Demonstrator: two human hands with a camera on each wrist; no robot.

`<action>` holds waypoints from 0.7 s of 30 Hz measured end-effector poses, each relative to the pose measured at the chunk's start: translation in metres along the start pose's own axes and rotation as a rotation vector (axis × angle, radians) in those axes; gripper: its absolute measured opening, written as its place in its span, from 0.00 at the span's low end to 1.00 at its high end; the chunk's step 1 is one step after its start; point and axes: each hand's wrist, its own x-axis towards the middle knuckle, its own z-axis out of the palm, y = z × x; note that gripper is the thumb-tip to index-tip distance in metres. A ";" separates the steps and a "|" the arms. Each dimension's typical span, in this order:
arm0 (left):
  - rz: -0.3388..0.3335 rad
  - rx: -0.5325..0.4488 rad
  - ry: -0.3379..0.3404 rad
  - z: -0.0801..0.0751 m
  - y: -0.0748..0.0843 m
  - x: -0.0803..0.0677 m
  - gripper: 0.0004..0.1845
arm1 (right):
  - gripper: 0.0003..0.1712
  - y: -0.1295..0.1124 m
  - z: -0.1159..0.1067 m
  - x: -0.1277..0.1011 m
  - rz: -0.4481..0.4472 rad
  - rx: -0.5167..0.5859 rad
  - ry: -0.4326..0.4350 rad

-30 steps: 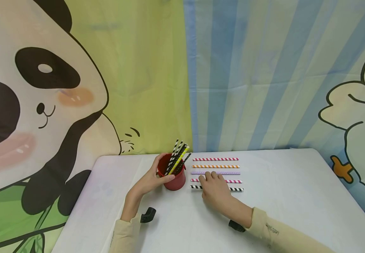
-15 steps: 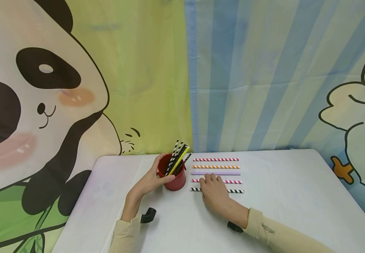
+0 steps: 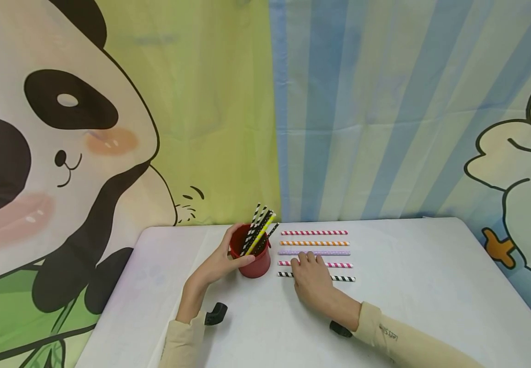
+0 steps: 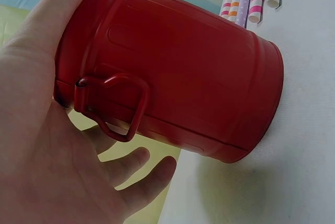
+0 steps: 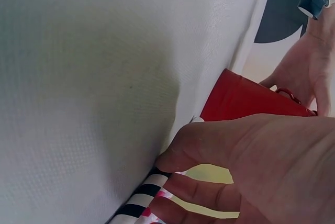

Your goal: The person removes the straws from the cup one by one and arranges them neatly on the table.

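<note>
Straws (image 3: 315, 252) lie in five neat rows on the bench (image 3: 422, 286), right of the red cup (image 3: 256, 263). Your left hand (image 3: 217, 263) wraps that cup; your right hand (image 3: 312, 276) rests relaxed across the black (image 3: 345, 278) and pink (image 3: 339, 265) straws, gripping neither. A careless drag could scatter the rows.

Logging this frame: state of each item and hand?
Red cup: upright, holds straws, gripped by left hand.
Five straws: flat on the table, parallel rows.
Right hand: fingers over the pink and black-and-white straws, grip unclear.
</note>
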 end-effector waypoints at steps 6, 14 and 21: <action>-0.002 0.006 0.002 0.000 0.000 0.000 0.47 | 0.13 0.000 0.001 0.001 0.008 0.002 -0.009; -0.013 0.023 0.004 0.000 -0.001 0.000 0.48 | 0.15 0.002 0.000 0.001 0.008 0.000 0.002; -0.018 0.019 0.002 0.000 0.001 0.000 0.48 | 0.15 0.002 -0.003 0.001 0.012 0.003 0.002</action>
